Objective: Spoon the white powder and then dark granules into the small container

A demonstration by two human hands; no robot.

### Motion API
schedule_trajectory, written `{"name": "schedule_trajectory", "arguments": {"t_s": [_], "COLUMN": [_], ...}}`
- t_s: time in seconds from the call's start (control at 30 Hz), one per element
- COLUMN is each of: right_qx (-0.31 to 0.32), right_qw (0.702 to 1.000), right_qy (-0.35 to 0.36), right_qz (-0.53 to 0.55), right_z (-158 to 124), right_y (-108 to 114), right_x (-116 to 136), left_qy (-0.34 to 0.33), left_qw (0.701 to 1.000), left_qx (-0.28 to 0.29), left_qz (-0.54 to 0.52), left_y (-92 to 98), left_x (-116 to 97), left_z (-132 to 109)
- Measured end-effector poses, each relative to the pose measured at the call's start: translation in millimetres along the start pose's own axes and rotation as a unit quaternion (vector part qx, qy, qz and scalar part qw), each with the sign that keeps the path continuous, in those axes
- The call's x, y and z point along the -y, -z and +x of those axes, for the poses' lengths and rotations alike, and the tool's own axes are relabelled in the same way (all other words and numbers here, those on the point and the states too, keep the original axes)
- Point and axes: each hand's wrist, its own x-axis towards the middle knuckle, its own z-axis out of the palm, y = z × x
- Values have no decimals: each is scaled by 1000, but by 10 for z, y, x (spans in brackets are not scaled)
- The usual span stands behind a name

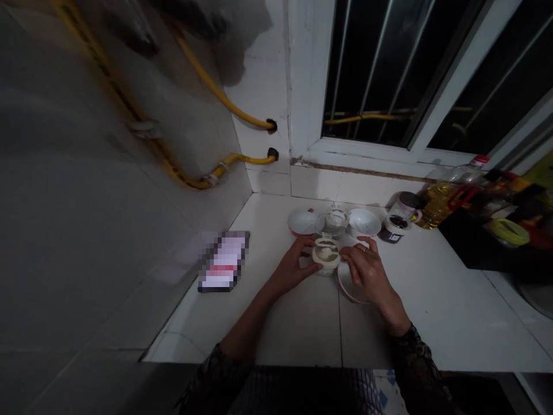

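My left hand curls around the side of a small seasoning jar, thumb in front and fingers behind. The clear lid is flipped up at the back, and pale contents show inside. At the jar's right rim, my right hand is closed in a pinch on what looks like a small white spoon, its handle mostly covered by the fingers. Beneath the right hand a bowl with a pinkish rim is partly hidden. Two white bowls, one on the left and one on the right, stand behind the jar.
A phone lies by the left wall. Dark-filled jars, an oil bottle and a yellow-green lidded container crowd the right back. Yellow pipes run along the wall. The tiled counter ends near my body.
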Motion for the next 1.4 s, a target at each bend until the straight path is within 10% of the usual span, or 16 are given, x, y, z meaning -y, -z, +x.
{"name": "schedule_trajectory", "arguments": {"t_s": [0.27, 0.47, 0.77, 1.4], "right_qx": [-89, 41, 149, -16], "right_qw": [993, 985, 952, 832], "right_qy": [-80, -153, -265, -467], "right_qz": [-8, -64, 45, 299], "right_z": [-113, -287, -371, -357], "right_y": [343, 568, 346, 408], "right_x": [-134, -333, -332, -341], "left_qy": [-3, 4, 2, 5], "left_qw": [1000, 1000, 1000, 1000], "left_qx": [-1, 4, 5, 7], "left_qz": [4, 4, 14, 19], "left_y": [0, 11, 16, 17], "left_x": [-28, -22, -47, -68], "left_z": [0, -7, -3, -10]}}
